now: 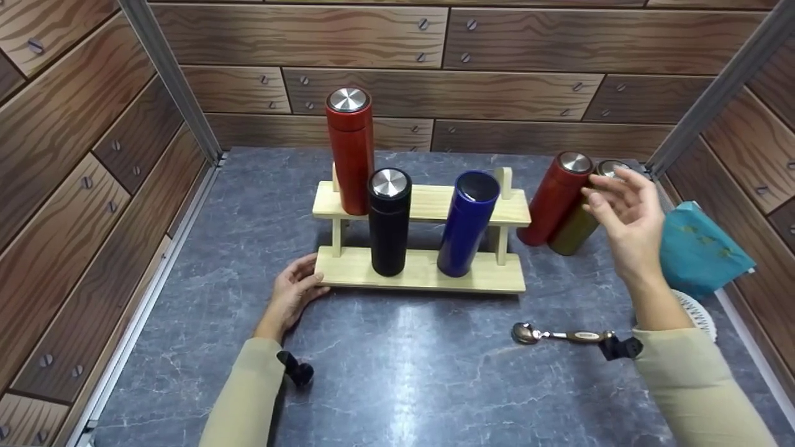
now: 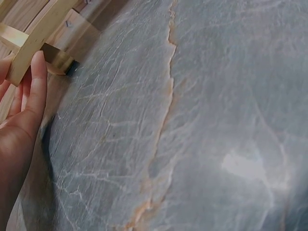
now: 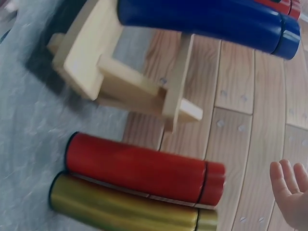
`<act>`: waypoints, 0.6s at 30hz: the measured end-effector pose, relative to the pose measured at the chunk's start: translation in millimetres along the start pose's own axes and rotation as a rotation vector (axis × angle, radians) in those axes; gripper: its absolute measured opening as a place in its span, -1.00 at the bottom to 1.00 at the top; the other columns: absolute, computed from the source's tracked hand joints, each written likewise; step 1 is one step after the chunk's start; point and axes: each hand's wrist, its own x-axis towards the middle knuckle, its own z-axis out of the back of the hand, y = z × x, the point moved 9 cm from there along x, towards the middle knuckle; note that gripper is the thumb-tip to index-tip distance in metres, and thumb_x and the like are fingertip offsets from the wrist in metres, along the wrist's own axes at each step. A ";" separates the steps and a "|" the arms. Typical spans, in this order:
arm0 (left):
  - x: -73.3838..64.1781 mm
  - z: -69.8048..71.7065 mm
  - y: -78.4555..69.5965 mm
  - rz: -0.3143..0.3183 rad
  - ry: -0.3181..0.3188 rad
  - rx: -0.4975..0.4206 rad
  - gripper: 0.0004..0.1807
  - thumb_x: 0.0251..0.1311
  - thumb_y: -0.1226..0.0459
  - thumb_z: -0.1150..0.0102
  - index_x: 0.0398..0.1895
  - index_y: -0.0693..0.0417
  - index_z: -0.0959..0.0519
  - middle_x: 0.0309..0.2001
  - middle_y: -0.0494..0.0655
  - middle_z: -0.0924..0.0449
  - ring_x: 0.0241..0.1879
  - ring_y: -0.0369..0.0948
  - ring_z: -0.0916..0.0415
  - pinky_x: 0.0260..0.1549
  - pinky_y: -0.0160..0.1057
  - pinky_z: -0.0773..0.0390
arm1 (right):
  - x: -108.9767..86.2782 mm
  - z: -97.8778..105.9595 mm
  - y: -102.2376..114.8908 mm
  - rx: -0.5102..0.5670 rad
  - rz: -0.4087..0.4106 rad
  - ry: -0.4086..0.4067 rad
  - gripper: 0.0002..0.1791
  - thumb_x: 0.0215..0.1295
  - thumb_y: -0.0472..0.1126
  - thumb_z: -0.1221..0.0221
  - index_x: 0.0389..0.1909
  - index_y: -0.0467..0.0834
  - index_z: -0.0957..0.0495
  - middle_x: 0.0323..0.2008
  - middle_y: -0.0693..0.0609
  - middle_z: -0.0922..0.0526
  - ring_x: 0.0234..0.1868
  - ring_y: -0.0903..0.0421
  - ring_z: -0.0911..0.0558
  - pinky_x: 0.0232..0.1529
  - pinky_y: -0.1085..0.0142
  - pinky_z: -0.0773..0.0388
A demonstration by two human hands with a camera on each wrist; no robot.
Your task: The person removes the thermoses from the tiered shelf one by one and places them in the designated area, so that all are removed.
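Observation:
A two-tier pale wooden rack [image 1: 472, 282] stands mid-table. My left hand [image 1: 295, 288] holds the left end of its lower board, fingers and thumb on either side of the board's edge [image 2: 29, 57]. A tall red thermos flask [image 1: 353, 161] rises from the upper tier; on the lower tier stand a black flask [image 1: 389, 230] and a blue flask [image 1: 467, 230]. To the rack's right, another red flask [image 1: 556, 198] and a gold-green flask [image 1: 574, 230] stand side by side on the table. My right hand [image 1: 630, 211], fingers loosely spread, overlaps the gold-green flask's upper part, holding nothing.
At the right lie a teal bag [image 1: 702, 248] and a white perforated round object [image 1: 695, 313], partly behind the right forearm. A metal spoon with a brown handle [image 1: 577, 336] lies in front of them. Wood-patterned walls [image 1: 360, 37] enclose the grey marbled table [image 1: 397, 372].

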 end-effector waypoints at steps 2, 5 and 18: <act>0.1 -0.2 -0.2 0.001 0.003 0.003 -0.40 0.06 0.51 -0.23 0.22 0.23 -0.33 0.10 0.18 -0.36 -0.16 -0.03 -0.52 -0.21 -0.10 -0.64 | 2.1 -8.8 0.9 -0.008 0.001 0.020 -0.48 0.11 -0.62 -0.11 0.12 -0.39 -0.29 -0.05 -0.36 -0.50 -0.13 -0.10 -0.59 -0.18 0.31 -0.61; 0.4 -0.3 -0.5 0.002 0.009 0.011 -0.39 0.06 0.51 -0.23 0.23 0.22 -0.32 0.12 0.19 -0.35 -0.14 -0.02 -0.52 -0.19 -0.09 -0.63 | 7.6 -22.6 1.6 -0.023 0.005 0.044 -0.48 0.10 -0.62 -0.12 0.12 -0.39 -0.29 -0.06 -0.36 -0.50 -0.13 -0.10 -0.58 -0.18 0.32 -0.61; 0.3 0.0 1.2 0.024 0.008 0.017 -0.40 0.06 0.50 -0.24 0.22 0.20 -0.33 0.13 0.17 -0.34 -0.14 -0.03 -0.51 -0.20 -0.10 -0.63 | 25.0 -95.1 -1.6 -0.180 -0.037 0.186 -0.46 0.11 -0.49 -0.21 0.15 -0.34 -0.31 0.00 -0.38 -0.46 -0.05 -0.21 -0.51 -0.05 0.26 -0.56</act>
